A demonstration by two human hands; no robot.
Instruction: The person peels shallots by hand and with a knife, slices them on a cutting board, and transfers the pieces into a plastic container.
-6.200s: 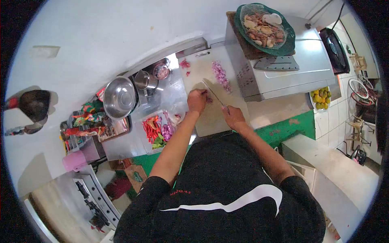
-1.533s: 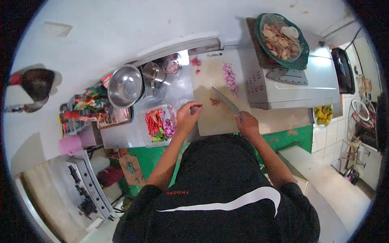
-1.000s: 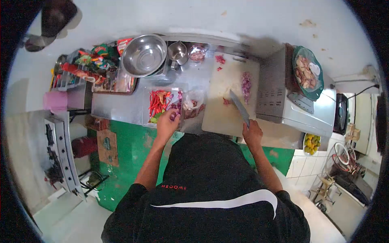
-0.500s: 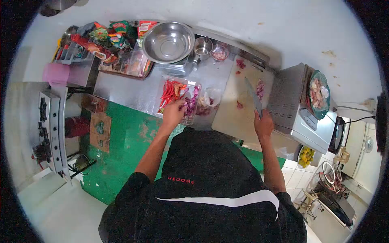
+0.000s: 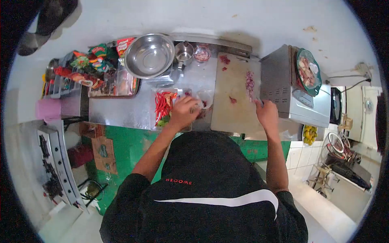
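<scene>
My left hand (image 5: 184, 112) is over the right side of a clear plastic tray (image 5: 172, 90), fingers pinched together beside a small clear cup (image 5: 206, 98). What they hold, if anything, is hidden. Red chillies (image 5: 163, 103) fill the tray's left part, with something green below them; my hand covers most of the shallots. At the right edge of the cutting board (image 5: 227, 117) my right hand (image 5: 267, 114) is closed round a knife's handle; its blade is barely visible now. Chopped shallots (image 5: 249, 83) lie in front of that hand, and a small reddish piece (image 5: 233, 100) rests mid-board.
A large steel bowl (image 5: 150, 56) stands at the back, beside a steel cup (image 5: 184, 52) and a small glass bowl (image 5: 201, 53). Right of the board is a metal appliance (image 5: 279, 85) with a green plate (image 5: 308, 73) on top. Food packets (image 5: 99, 58) crowd the back left.
My left hand has moved right within the tray, towards the clear cup. The knife, plainly visible before, now hardly shows in my right hand. The camera view has shifted.
</scene>
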